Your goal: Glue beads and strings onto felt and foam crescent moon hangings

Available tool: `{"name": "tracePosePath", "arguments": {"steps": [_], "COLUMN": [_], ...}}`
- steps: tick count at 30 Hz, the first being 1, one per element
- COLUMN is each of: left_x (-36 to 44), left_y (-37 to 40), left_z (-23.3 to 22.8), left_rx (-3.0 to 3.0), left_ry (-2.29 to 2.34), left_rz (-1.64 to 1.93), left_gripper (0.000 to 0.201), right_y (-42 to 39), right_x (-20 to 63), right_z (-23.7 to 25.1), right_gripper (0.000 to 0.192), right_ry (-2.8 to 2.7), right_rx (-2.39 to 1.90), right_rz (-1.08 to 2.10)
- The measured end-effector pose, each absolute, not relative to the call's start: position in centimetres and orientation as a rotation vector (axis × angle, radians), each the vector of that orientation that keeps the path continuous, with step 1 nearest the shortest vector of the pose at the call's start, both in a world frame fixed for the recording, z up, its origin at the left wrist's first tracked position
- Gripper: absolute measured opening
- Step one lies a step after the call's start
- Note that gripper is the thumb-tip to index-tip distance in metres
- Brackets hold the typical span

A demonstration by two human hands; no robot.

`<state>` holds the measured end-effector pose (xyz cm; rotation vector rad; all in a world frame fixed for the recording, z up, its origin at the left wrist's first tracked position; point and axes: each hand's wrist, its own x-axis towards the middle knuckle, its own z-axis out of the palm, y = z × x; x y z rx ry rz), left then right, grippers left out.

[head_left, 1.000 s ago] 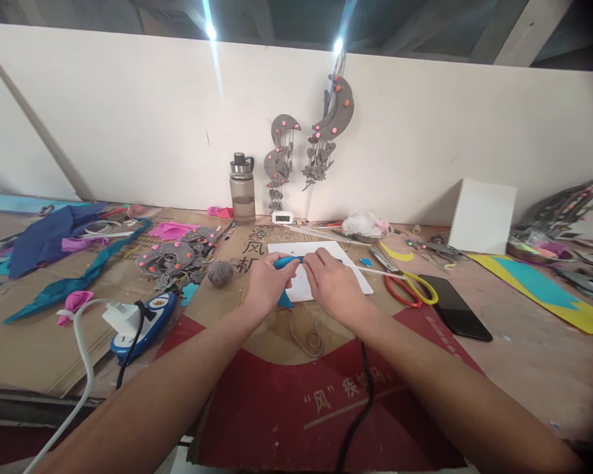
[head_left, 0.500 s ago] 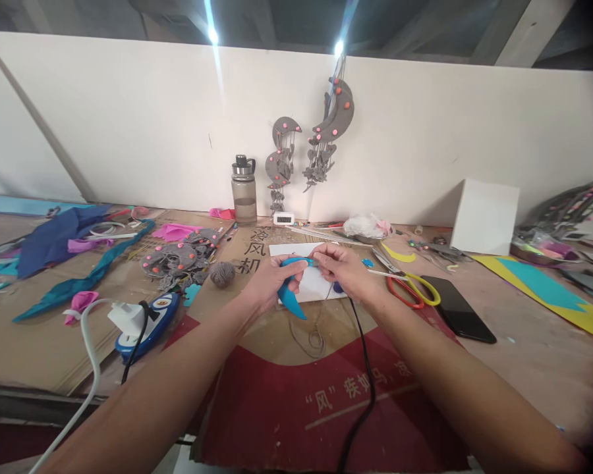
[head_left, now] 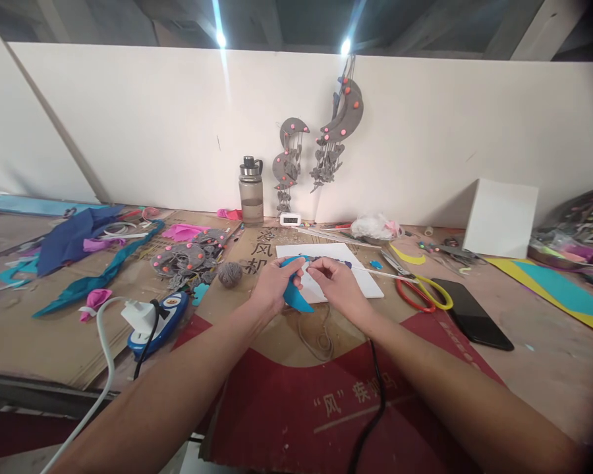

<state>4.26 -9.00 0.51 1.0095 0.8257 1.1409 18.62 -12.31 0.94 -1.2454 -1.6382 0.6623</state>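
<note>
A bright blue crescent-shaped piece, felt-like, [head_left: 297, 297] hangs pointed end down from my left hand [head_left: 271, 283], whose fingers and thumb pinch its upper part. Close against it on the right, my right hand [head_left: 335, 282] is closed in a pinch at the piece's upper edge; whatever lies between those fingertips is too small to make out. Below both hands, loose grey yarn [head_left: 322, 343] curls on the cardboard [head_left: 277, 395]. Behind them lies a white sheet or board [head_left: 368, 283].
Scissors with red and yellow handles [head_left: 437, 294] lie beside a black phone [head_left: 474, 316] on the right. To the left are a grey yarn ball [head_left: 230, 274], a blue-and-white power strip [head_left: 165, 322] and cloth scraps [head_left: 74, 240]. A bottle [head_left: 252, 197] stands behind; grey crescent ornaments [head_left: 348, 118] hang on the wall.
My right hand has come slightly down and left, closer to my left hand. The crescent's lower tip has lifted a little. The whole view has shifted slightly.
</note>
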Motion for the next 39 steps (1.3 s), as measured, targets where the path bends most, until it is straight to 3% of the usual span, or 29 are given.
{"name": "tracePosePath", "arguments": {"steps": [7,12,17,21,24,30,34,39], "left_x": [4.0,4.0,3.7,3.5,3.4,3.7,3.9,4.3], "left_y": [-9.4,-10.3,-10.2,-9.6,-9.3,-9.2,-9.3,-9.6], "left_z": [0.7,1.8,2.3,1.8,1.5,1.4,1.2,1.0], "left_rx": [1.236,1.488,1.452,1.327,1.218,1.097,1.081,1.066], "left_ry": [1.011,1.164,0.938,0.687,0.583,0.571,0.605,0.718], "left_rz": [1.208,1.174,1.056,0.923,0.88,0.953,1.035,1.125], "left_gripper": [0.027,0.02,0.021,0.03,0.033,0.035,0.035,0.032], "right_y": [-13.7,-14.0,-13.3,-12.1,-11.5,-11.5,-11.8,-12.7], "right_x": [18.3,18.8,20.3,21.2,21.3,19.9,19.0,18.4], "right_z": [1.5,2.6,3.9,3.6,3.0,2.1,1.4,1.0], "right_gripper": [0.021,0.027,0.019,0.016,0.02,0.034,0.033,0.021], "right_ry": [-2.091,-2.14,-1.972,-1.829,-1.665,-1.353,-1.369,-1.688], "right_rx": [-1.334,-1.368,-1.262,-1.197,-1.171,-1.064,-1.117,-1.172], "right_rz": [-0.081,-0.323,-0.104,0.371,0.721,1.13,1.07,0.587]}}
